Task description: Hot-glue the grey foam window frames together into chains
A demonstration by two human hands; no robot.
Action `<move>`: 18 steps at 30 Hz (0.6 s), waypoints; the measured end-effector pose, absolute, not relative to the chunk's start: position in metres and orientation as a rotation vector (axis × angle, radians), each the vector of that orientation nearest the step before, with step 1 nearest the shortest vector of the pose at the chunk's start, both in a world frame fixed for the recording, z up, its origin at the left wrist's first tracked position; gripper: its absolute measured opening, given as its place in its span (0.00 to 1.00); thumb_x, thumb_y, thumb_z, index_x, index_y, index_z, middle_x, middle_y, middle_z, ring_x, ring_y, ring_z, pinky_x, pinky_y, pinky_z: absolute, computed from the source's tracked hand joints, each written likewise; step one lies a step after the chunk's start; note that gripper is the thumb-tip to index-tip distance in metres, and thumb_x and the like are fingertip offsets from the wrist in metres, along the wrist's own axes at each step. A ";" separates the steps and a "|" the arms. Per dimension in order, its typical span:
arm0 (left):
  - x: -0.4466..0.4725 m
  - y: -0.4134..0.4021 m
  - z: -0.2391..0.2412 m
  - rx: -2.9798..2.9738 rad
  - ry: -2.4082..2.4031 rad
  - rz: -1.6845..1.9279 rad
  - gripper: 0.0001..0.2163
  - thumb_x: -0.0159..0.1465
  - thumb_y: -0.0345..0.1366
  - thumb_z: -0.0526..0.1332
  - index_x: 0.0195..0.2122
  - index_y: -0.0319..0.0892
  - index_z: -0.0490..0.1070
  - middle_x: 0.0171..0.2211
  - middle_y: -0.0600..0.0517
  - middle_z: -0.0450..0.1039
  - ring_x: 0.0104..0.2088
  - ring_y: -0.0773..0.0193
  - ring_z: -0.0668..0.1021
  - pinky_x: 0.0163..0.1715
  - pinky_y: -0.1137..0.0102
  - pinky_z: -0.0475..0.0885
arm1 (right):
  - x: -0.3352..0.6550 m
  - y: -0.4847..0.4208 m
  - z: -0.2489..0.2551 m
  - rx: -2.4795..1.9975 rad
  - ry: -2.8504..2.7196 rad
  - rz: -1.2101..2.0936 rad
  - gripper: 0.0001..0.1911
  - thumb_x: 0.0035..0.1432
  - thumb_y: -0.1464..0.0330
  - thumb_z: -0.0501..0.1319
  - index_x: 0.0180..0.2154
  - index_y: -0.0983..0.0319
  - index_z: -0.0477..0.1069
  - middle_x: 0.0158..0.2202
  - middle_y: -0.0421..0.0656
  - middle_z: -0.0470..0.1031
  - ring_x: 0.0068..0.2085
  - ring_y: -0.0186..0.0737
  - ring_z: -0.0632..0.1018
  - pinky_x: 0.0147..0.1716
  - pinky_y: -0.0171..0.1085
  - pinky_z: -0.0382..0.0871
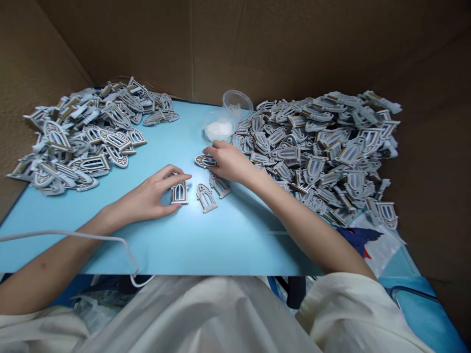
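One arched window piece lies mid-bench, left of centre, with the left hand's fingers part-spread about it, thumb by its base; whether they grip it I cannot tell. The right hand's fingers are pinched on the end of a sideways piece. Two loose pieces lie between, towards the bench's near edge. Heaps fill the left and right sides; clear tubs stand near the far edge, before cardboard.
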State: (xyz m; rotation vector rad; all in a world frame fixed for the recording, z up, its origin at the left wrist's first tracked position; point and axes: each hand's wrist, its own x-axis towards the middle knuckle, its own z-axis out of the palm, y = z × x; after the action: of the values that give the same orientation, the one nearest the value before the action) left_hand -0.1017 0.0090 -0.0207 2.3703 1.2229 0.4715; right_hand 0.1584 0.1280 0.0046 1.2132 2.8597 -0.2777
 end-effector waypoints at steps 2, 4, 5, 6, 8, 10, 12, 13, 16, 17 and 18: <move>-0.099 0.008 -0.022 2.375 1.212 0.564 0.25 0.70 0.36 0.66 0.69 0.46 0.72 0.62 0.42 0.69 0.58 0.51 0.79 0.61 0.57 0.78 | 0.169 0.124 0.012 1.322 2.782 -0.311 0.18 0.70 0.77 0.57 0.57 0.65 0.78 0.54 0.56 0.80 0.51 0.52 0.79 0.43 0.42 0.64; -0.096 0.007 -0.024 2.355 1.210 0.639 0.21 0.70 0.36 0.66 0.64 0.45 0.76 0.58 0.43 0.69 0.54 0.53 0.80 0.57 0.59 0.79 | 0.182 0.114 0.018 1.415 2.711 -0.274 0.19 0.70 0.78 0.54 0.56 0.65 0.78 0.53 0.55 0.80 0.47 0.51 0.80 0.39 0.41 0.60; -0.095 0.006 -0.026 2.335 1.215 0.663 0.18 0.71 0.37 0.67 0.61 0.45 0.77 0.56 0.44 0.69 0.52 0.54 0.80 0.55 0.60 0.80 | 0.188 0.108 0.021 1.451 2.668 -0.241 0.19 0.69 0.79 0.54 0.55 0.65 0.78 0.53 0.56 0.79 0.44 0.50 0.80 0.37 0.41 0.58; -0.094 0.006 -0.027 2.314 1.224 0.678 0.15 0.71 0.37 0.67 0.58 0.45 0.79 0.54 0.45 0.70 0.50 0.56 0.80 0.51 0.62 0.80 | 0.193 0.101 0.023 1.471 2.623 -0.218 0.19 0.69 0.79 0.54 0.55 0.65 0.78 0.54 0.56 0.79 0.42 0.49 0.79 0.36 0.42 0.57; -0.092 0.005 -0.029 2.279 1.266 0.683 0.13 0.72 0.39 0.66 0.56 0.46 0.79 0.52 0.46 0.71 0.45 0.58 0.80 0.45 0.64 0.80 | 0.201 0.086 0.026 1.445 2.568 -0.240 0.18 0.69 0.77 0.55 0.55 0.67 0.77 0.53 0.57 0.77 0.39 0.47 0.79 0.34 0.42 0.57; -0.092 0.003 -0.027 2.257 1.352 0.630 0.15 0.71 0.39 0.64 0.57 0.46 0.78 0.54 0.47 0.71 0.41 0.61 0.80 0.43 0.64 0.80 | 0.208 0.073 0.026 1.380 2.574 -0.333 0.16 0.71 0.74 0.56 0.56 0.67 0.77 0.51 0.57 0.77 0.39 0.47 0.78 0.35 0.42 0.59; -0.091 -0.001 -0.021 2.236 1.456 0.499 0.18 0.68 0.38 0.64 0.59 0.46 0.77 0.58 0.46 0.70 0.37 0.63 0.80 0.44 0.62 0.80 | 0.215 0.063 0.025 1.340 2.604 -0.420 0.19 0.72 0.73 0.57 0.60 0.67 0.76 0.50 0.55 0.78 0.41 0.48 0.79 0.37 0.41 0.62; -0.091 -0.005 -0.017 2.228 1.510 0.422 0.20 0.67 0.37 0.63 0.61 0.46 0.75 0.60 0.45 0.69 0.36 0.63 0.79 0.44 0.60 0.81 | 0.218 0.060 0.023 1.340 2.620 -0.444 0.22 0.71 0.74 0.57 0.64 0.66 0.74 0.50 0.54 0.78 0.42 0.48 0.79 0.38 0.41 0.63; -0.090 -0.016 -0.003 2.234 1.682 0.200 0.27 0.63 0.34 0.62 0.65 0.47 0.69 0.63 0.43 0.65 0.32 0.63 0.78 0.39 0.59 0.80 | 0.225 0.054 0.016 1.298 2.737 -0.448 0.34 0.67 0.78 0.59 0.73 0.61 0.67 0.55 0.55 0.75 0.48 0.51 0.79 0.44 0.42 0.68; -0.089 -0.019 0.001 2.241 1.737 0.119 0.29 0.63 0.33 0.61 0.67 0.47 0.67 0.63 0.43 0.64 0.31 0.62 0.77 0.36 0.60 0.79 | 0.226 0.052 0.013 1.255 2.795 -0.436 0.36 0.66 0.78 0.60 0.73 0.60 0.67 0.58 0.55 0.74 0.51 0.53 0.78 0.47 0.43 0.69; -0.087 -0.022 0.005 2.241 1.778 0.031 0.30 0.63 0.32 0.61 0.68 0.47 0.65 0.64 0.42 0.63 0.29 0.62 0.77 0.34 0.59 0.78 | 0.225 0.050 0.011 1.194 2.851 -0.427 0.35 0.66 0.78 0.60 0.73 0.60 0.68 0.59 0.56 0.72 0.54 0.54 0.77 0.50 0.45 0.70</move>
State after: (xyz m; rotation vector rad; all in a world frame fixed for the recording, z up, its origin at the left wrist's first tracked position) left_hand -0.0868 -0.0219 0.0049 2.2415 1.7780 0.0310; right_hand 0.2249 0.0496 0.0108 1.1940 2.8505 -0.4273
